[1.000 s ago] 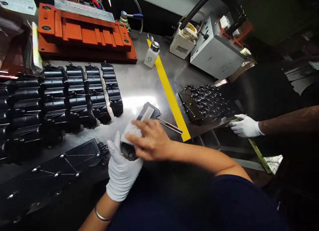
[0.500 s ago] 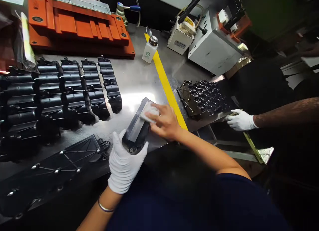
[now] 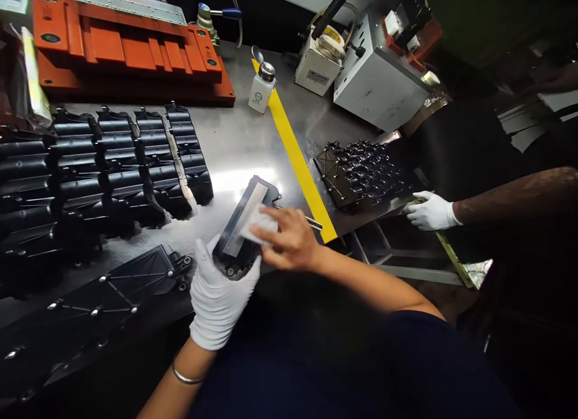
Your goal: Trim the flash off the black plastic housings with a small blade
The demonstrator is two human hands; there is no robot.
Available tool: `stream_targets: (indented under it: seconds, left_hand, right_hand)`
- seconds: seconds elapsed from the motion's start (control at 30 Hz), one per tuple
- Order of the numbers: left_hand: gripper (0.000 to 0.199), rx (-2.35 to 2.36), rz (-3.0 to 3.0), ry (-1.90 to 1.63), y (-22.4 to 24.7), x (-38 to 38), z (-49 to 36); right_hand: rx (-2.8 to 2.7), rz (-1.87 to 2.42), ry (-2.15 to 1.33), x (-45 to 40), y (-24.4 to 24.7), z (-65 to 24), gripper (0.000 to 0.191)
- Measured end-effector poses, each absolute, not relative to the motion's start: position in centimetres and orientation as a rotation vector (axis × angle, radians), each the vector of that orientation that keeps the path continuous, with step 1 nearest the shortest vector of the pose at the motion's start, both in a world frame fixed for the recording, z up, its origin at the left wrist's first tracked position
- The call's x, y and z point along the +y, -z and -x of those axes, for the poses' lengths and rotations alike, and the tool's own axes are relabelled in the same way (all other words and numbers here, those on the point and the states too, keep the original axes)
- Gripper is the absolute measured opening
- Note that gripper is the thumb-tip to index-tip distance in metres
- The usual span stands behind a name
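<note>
My left hand (image 3: 221,292), in a white glove, grips the near end of a black plastic part (image 3: 270,193). A flat grey metal strip (image 3: 253,205) runs along the part's upper face. Bare, my right hand (image 3: 291,235) pinches a folded white wipe (image 3: 261,227), which lies against the strip around its middle. That hand is slightly blurred, and its fingers hide the part's right edge. Left of my glove, flat black panels with ribs and metal inserts (image 3: 130,280) lie on the metal table (image 3: 226,148).
Rows of ribbed black parts (image 3: 121,160) fill the left, below an orange fixture (image 3: 135,52). A white dispenser bottle (image 3: 262,91) stands beside yellow tape (image 3: 293,154). More black parts (image 3: 365,169) lie to the right, near a co-worker's gloved hand (image 3: 428,211).
My right hand has drawn the wipe down the strip toward my left hand, baring the strip's far end. The whole view has shifted slightly.
</note>
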State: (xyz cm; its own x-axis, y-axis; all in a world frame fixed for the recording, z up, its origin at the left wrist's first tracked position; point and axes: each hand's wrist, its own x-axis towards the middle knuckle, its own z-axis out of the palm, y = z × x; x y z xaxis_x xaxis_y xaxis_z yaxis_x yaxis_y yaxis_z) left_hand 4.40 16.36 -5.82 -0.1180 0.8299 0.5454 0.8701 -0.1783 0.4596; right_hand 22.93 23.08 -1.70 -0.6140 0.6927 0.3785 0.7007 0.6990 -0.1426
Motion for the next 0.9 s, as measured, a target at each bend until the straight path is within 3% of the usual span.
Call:
stream_targets:
  seconds: [0.07, 0.1, 0.23, 0.4, 0.57, 0.67, 0.77, 0.9]
  left_hand:
    - [0.120, -2.009, 2.036, 1.159, 6.0, 16.3, -4.4]
    - [0.120, -2.028, 2.037, 1.147, 6.1, 16.2, -4.4]
    - [0.110, -2.091, 2.051, 1.206, 6.6, 16.1, -4.3]
    - [0.129, -2.012, 2.050, 1.155, 6.4, 16.0, -4.3]
    - [0.120, -2.047, 2.032, 1.147, 6.6, 16.1, -4.2]
    - [0.126, -2.026, 2.014, 1.246, 6.8, 16.1, -4.2]
    - [0.124, -1.977, 2.035, 1.392, 6.8, 15.6, -4.0]
    - [0.118, -2.117, 2.070, 1.781, 5.8, 13.5, -3.4]
  right_hand:
    - [-2.351, 1.433, 0.055, 23.7, 1.8, -22.8, 0.037]
    - [-2.364, 1.414, 0.059, 24.0, 1.9, -22.5, 0.036]
    - [-2.740, 0.782, -0.109, 25.5, 1.6, -20.9, 0.038]
    - [-2.467, 1.484, -0.049, 27.7, 1.2, -20.3, 0.040]
    - [-2.751, 0.927, -0.229, 27.9, 1.4, -19.6, 0.041]
    - [-2.410, 1.508, -0.341, 32.8, 1.2, -20.5, 0.040]
    - [-2.341, 1.550, -0.641, 37.3, 0.7, -22.0, 0.046]
    - [-2.121, 1.515, -0.636, 35.4, -0.1, -23.5, 0.049]
